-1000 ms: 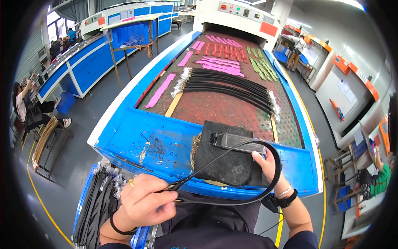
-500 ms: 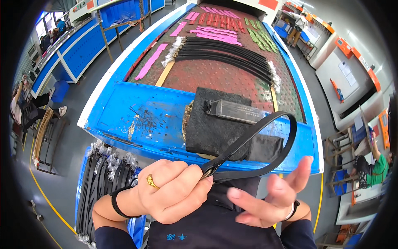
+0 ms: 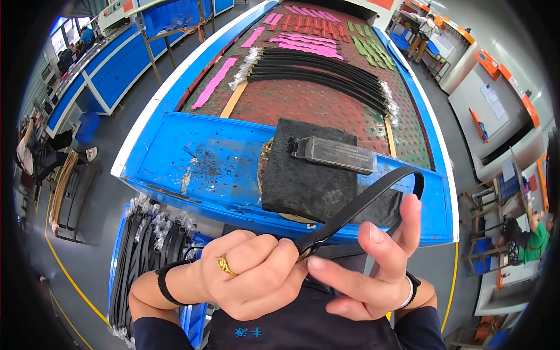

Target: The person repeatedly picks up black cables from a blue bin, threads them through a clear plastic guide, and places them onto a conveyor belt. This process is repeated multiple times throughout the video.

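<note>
My left hand is closed round the buckle end of a narrow black belt. From there the belt bends up and right in a loop and comes back toward my fingers. The metal buckle shows in part beside my left fingertips; the rest is covered by the hand. My right hand has its fingers spread, with the index fingertip at the buckle and the others raised near the loop. Behind the belt lies a black cloth-covered pad with a clear plastic box on it.
A blue-edged table spreads ahead, its dark red bed bearing a row of black belts with plastic-wrapped ends, and pink strips. More belts hang in a blue crate at lower left. Other people work at far left and right.
My right hand has moved left and its index fingertip has come to the buckle. The belt loop has shifted slightly right and narrowed. My left hand keeps its hold.
</note>
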Demonstrator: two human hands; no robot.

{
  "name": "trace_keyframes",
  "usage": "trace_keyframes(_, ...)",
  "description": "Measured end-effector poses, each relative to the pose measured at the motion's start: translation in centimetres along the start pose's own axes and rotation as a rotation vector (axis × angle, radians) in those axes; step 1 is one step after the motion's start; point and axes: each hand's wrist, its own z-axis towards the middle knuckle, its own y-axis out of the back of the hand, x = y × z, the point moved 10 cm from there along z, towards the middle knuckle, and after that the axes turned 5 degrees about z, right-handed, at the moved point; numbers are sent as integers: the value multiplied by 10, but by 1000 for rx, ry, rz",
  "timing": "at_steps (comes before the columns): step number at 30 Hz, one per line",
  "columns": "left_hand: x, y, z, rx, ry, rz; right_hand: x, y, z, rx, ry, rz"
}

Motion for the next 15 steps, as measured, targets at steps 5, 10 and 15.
trace_keyframes(5,-4,-2,-2,17,-35,27,7,6,-7,-77,149,11)
trace_keyframes(10,-6,-2,-1,-21,-47,60,6,5,4,3,100,-72)
trace_keyframes(15,-10,-3,1,-24,-72,62,0,2,6,38,-36,-1)
